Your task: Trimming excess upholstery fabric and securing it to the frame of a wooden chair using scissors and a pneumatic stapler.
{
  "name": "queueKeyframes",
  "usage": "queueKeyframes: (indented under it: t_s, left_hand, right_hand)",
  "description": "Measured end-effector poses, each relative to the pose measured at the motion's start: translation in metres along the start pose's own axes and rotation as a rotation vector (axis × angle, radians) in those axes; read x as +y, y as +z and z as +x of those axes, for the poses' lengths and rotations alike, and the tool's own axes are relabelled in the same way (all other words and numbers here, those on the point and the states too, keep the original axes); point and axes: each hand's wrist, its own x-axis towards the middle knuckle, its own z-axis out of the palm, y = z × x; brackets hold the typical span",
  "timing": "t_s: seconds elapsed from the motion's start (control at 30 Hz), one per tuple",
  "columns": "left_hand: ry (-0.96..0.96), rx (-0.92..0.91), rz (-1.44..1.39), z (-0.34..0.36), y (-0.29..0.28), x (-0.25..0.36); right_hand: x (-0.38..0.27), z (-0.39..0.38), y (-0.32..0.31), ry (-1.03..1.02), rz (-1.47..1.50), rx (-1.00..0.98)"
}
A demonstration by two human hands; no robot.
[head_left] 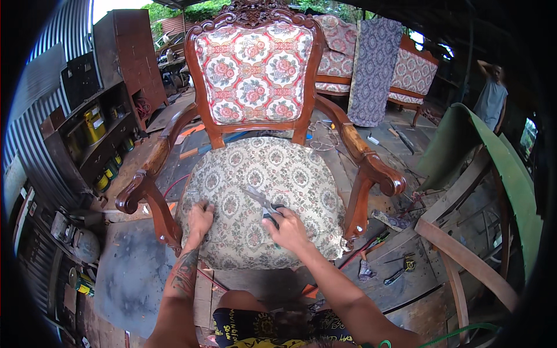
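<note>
A carved wooden armchair (318, 64) stands in front of me, its back padded in red and white floral fabric. Its seat is covered with beige floral fabric (249, 165), which looks ragged at the front right corner. My right hand (288, 231) grips a pair of scissors (264, 203) by the dark handles above the seat, blades pointing away and to the left. My left hand (200, 219) rests on the fabric at the seat's left side, fingers curled in. What those fingers pinch, if anything, is hidden.
A carved armrest flanks each side of the seat. A tape measure (409, 264) lies on the floorboards to the right, near a bare wooden frame (464, 261). Shelves with tins (94, 124) stand at left. A sofa (415, 75) and a person (491, 98) are at the back right.
</note>
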Motion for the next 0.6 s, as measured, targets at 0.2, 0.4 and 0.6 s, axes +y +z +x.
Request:
queueKeyframes:
  t_s: [0.2, 0.4, 0.6]
  left_hand:
    - [0.278, 0.267, -1.018, -0.071, -0.019, 0.114]
    - [0.309, 0.472, -1.41, -0.126, -0.044, 0.191]
    - [0.268, 0.642, -1.485, -0.142, -0.043, 0.187]
  right_hand:
    - [0.001, 0.007, 0.005, 0.048, 0.034, 0.052]
    - [-0.014, 0.015, 0.003, 0.123, -0.022, -0.059]
    - [-0.023, 0.024, 0.0, 0.165, -0.231, -0.131]
